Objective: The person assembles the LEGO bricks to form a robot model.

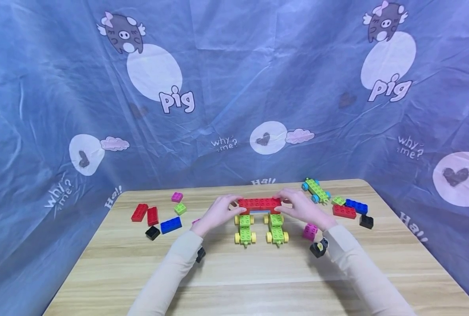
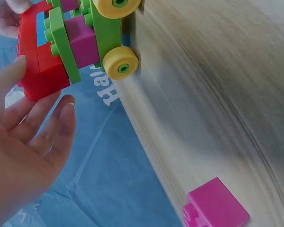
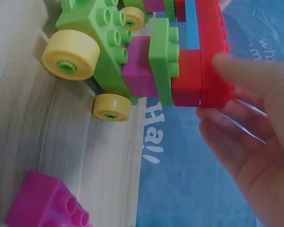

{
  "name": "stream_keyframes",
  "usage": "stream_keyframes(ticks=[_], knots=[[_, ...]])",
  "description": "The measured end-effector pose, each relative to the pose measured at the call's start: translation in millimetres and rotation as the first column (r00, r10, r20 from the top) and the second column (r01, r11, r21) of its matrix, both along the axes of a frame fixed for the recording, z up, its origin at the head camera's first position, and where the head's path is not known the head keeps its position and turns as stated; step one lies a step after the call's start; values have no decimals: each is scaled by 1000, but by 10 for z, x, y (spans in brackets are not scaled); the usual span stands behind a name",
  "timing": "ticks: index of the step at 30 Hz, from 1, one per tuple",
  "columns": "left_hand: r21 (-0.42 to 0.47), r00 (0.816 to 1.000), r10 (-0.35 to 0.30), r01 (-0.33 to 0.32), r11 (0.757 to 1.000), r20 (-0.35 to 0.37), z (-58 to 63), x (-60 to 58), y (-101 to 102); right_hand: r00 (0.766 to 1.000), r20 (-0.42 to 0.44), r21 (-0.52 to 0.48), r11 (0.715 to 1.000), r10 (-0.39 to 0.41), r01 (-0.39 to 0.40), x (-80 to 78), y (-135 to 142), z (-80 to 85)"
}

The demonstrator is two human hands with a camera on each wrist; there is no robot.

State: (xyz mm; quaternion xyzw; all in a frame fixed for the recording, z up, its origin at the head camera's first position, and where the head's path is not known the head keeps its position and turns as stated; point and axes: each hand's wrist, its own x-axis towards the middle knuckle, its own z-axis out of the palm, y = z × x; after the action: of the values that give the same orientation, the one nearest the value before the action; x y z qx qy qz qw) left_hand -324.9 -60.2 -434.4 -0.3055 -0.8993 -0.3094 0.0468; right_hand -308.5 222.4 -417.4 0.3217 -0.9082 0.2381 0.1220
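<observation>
Two red bricks (image 1: 260, 203) lie end to end across the top of a toy-brick structure. My left hand (image 1: 220, 213) pinches their left end, and my right hand (image 1: 301, 210) pinches the right end. A blue brick (image 3: 192, 28) shows beneath them in the middle, beside a lower red brick (image 3: 187, 82). Below come light green bricks (image 3: 161, 71) and magenta bricks (image 2: 83, 41). At the bottom stand two light green wheeled bases (image 1: 245, 235) with yellow wheels (image 2: 120, 63), side by side on the table. Some of the farther fingertips are hidden behind the red bricks.
Loose red, blue (image 1: 171, 224), black (image 1: 152, 233), green and magenta bricks lie on the left of the wooden table (image 1: 234, 272). To the right are a green base with blue wheels (image 1: 316, 191), several more bricks and a magenta brick (image 1: 309, 231). A blue curtain (image 1: 218, 109) hangs behind.
</observation>
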Motion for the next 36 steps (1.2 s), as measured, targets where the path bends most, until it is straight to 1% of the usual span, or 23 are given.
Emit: stream_keyframes(ticks=[3,7,13,22,29,36], knots=[[-9,1000,-3,3,1000,0,-1,-3,14,1000,0,17,1000,-25,25,12,-28,-3],[-17,1000,-26,26,1000,-16,-23,-13,18,1000,-7,17,999,-30,30,18,-61,-16],[-62,995,-55,50,997,-80,-26,-22,24,999,-21,8,1000,-28,28,22,-65,-21],[-96,987,-41,26,995,-153,-32,-13,37,999,-14,15,999,-32,32,19,-74,-5],[-153,988,-20,-4,988,-155,-27,-3,53,999,-19,40,999,-27,28,17,-74,-2],[-160,985,-17,-11,987,-172,-13,-2,65,1000,-5,35,999,-7,8,9,-71,6]])
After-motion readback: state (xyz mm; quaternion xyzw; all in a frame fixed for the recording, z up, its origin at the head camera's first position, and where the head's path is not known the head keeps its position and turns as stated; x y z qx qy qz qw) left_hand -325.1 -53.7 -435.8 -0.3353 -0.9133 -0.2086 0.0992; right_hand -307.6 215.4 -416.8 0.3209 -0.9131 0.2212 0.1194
